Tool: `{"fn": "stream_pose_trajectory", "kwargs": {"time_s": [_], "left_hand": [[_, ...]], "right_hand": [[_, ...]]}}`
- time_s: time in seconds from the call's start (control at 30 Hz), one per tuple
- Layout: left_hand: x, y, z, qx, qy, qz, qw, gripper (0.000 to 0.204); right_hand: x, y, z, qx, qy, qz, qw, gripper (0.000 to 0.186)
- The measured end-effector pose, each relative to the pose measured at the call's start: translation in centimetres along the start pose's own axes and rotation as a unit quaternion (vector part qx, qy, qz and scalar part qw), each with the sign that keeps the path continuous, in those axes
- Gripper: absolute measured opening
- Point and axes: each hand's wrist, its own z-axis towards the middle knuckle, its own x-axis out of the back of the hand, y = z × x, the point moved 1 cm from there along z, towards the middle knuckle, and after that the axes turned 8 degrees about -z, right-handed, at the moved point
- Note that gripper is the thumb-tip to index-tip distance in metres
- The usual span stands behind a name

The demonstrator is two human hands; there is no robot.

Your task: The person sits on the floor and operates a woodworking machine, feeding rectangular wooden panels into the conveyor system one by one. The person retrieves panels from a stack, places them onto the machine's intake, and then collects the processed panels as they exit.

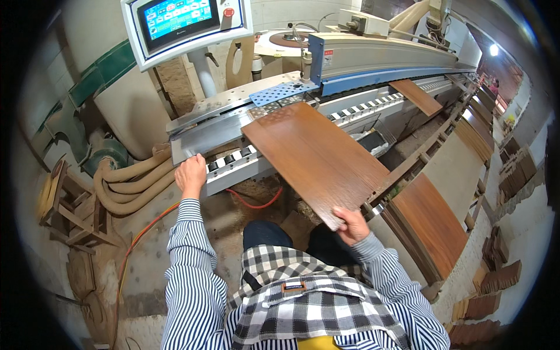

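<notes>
A brown wood-grain panel (pixel 318 154) lies slantwise across the feed track of an edge-banding machine (pixel 373 61). Its far end rests by the blue perforated plate (pixel 280 93), and its near corner sticks out toward me. My right hand (pixel 351 226) grips that near corner, thumb on top, with the other fingers partly hidden. At the machine's left end, my left hand (pixel 191 173) is closed at the near corner of the metal infeed table (pixel 213 137), beside the black and white rollers (pixel 232 157). Its fingertips are partly hidden.
A second brown panel (pixel 416 97) lies farther along the track. Stacked panels (pixel 431 219) lie on a roller rack at the right. A control screen (pixel 178 20) stands at upper left. Thick hoses (pixel 131 189), a wooden stool (pixel 79 204) and an orange hose (pixel 140 233) are at the left.
</notes>
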Motion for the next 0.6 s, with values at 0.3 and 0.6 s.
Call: {"fn": "stream_pose_trajectory", "kwargs": {"time_s": [0.3,0.6], "left_hand": [[-0.1,-0.1,0.1,-0.003,-0.005,-0.006,1.0,0.041],[-0.2,-0.3,0.1,-0.003,0.0,-0.004,1.0,0.041]], "right_hand": [[-9.6,3.1,5.6,-0.136,-0.248,-0.065,0.957,0.028],[-11.5,4.1,6.6,-0.053,-0.261,-0.176,0.948,0.029]]}}
